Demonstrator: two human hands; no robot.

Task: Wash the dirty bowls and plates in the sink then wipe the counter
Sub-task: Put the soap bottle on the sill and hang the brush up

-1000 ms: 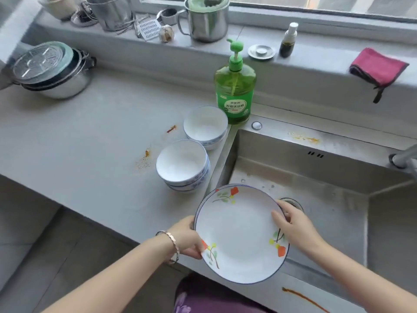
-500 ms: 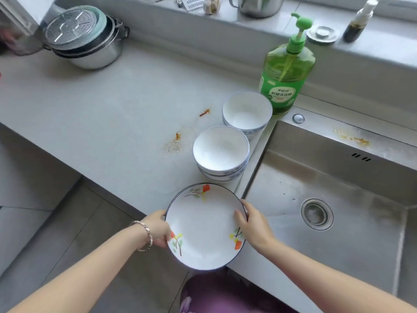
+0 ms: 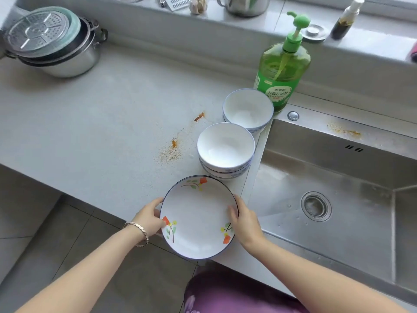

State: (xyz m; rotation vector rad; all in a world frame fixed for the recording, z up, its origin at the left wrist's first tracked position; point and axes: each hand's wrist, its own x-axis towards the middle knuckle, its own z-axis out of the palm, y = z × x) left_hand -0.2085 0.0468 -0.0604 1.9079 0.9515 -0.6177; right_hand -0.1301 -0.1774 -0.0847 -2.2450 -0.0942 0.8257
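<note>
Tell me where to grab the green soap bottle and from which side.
Probably the narrow neck under the pump of the soap bottle, coming from above or the sink side: the body is wide and rounded, it stands upright, and the far bowl crowds its front-left.

Large pale grey floor tiles with thin dark joints run under the front edge of a light grey speckled stone counter. Along the counter's back edge rises a glossy grey-white ledge, its top bright with daylight. A stack of stainless steel pots with a perforated lid sits at the counter's far left corner. A green pump bottle of dish soap stands by the back edge, and a small dark spray bottle stands on the ledge.
</note>
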